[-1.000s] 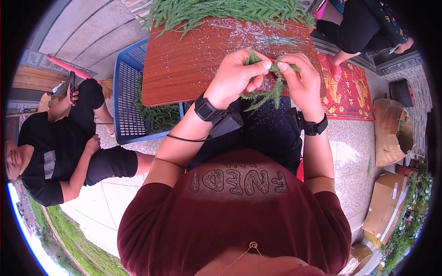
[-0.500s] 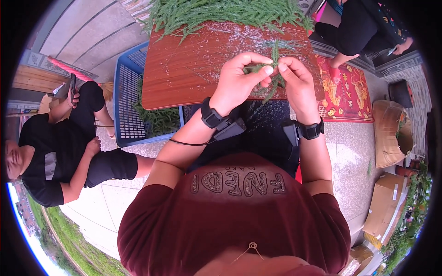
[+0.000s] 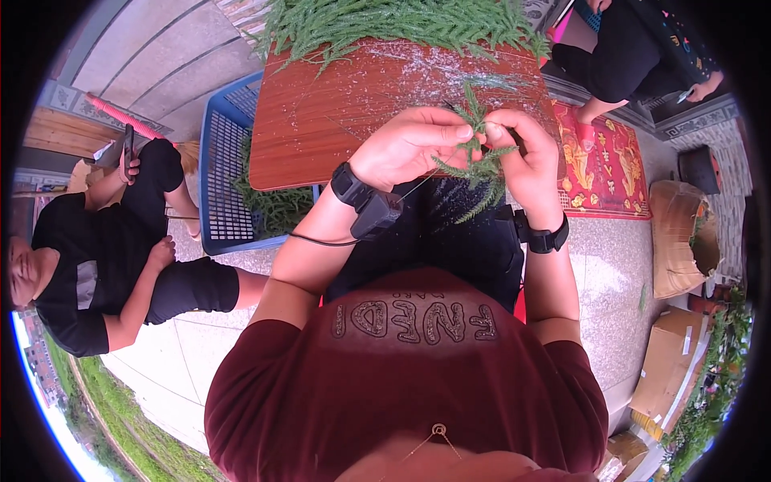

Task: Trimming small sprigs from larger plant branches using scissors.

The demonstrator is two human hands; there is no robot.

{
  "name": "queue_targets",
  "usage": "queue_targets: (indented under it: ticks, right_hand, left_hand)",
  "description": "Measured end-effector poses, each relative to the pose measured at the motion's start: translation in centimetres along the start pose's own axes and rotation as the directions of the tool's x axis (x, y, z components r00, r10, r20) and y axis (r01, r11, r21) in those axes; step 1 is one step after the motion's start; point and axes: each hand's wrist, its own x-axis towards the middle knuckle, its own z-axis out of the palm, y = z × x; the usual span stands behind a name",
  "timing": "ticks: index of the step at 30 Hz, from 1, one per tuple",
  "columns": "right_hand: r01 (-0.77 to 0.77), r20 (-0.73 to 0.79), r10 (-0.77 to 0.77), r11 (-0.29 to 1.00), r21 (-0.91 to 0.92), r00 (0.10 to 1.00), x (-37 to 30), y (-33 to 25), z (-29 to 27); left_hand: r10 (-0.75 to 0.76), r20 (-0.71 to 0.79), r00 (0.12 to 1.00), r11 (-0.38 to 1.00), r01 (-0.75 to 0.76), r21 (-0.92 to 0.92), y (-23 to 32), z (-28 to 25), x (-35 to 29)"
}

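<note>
Over the near edge of the brown table, both my hands pinch one green artificial fir sprig. My left hand grips it near its middle between thumb and fingers. From the other side, my right hand pinches the same spot with thumb and forefinger. Feathery fronds fan out above and below the fingertips, the lower ones hanging past the table edge over my lap. Whatever small joint lies between the fingertips is hidden. A thick pile of similar green sprigs covers the table's far side.
Left of the table stands a blue plastic basket with green sprigs inside. A seated person holds a phone at left; another person is at upper right. A red patterned mat and cardboard boxes lie to the right. White flecks dot the tabletop.
Both hands have come slightly nearer to me with the sprig. Its fronds now spread wider and show more below the fingers. My left hand has shifted left and turned a little.
</note>
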Motion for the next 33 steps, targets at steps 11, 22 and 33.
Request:
queue_targets:
  ticks: [11,22,33]
  right_hand:
    - [-0.043,0.028,0.039,0.985,0.168,0.999,-0.2,-0.2,-0.1]
    - [-0.023,0.088,0.018,0.998,0.054,0.996,0.7,-0.5,-0.7]
    - [-0.300,0.208,0.226,0.826,0.477,0.952,0.6,0.3,-1.3]
  left_hand:
    - [0.235,0.036,0.971,0.852,-0.224,0.474,0.0,1.1,-0.4]
    - [0.072,-0.080,0.994,0.994,-0.065,0.091,-0.5,1.3,-0.3]
    - [0.131,-0.120,0.984,0.985,-0.142,-0.096,-0.6,0.6,0.4]
